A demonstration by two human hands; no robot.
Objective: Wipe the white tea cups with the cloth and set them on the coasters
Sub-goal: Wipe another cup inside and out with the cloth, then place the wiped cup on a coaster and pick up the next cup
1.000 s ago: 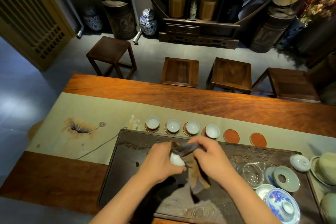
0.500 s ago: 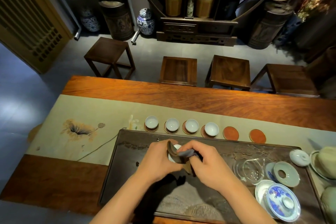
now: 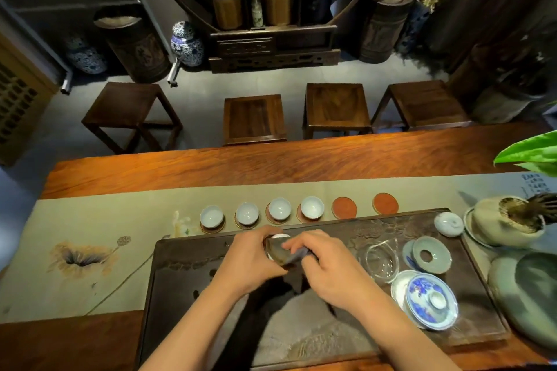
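My left hand (image 3: 251, 256) curls its grip around a white tea cup (image 3: 278, 237) above the tea tray's (image 3: 187, 253) far edge; my right hand (image 3: 327, 265) pinches the cloth (image 3: 281, 253) against it. Four cups (image 3: 212, 216) sit on coasters along the tabletop runner; two red coasters (image 3: 344, 207) lie bare.

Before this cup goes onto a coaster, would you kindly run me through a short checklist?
1. Left hand grips cup: ok.
2. Right hand holds cloth on the cup: ok.
3. Cup wiped dry: cannot tell.
4. Nearest free coaster bare: ok.
5. Second free coaster bare: ok.
6. Neighbouring cup close beside the target: not ok, mind clearance.
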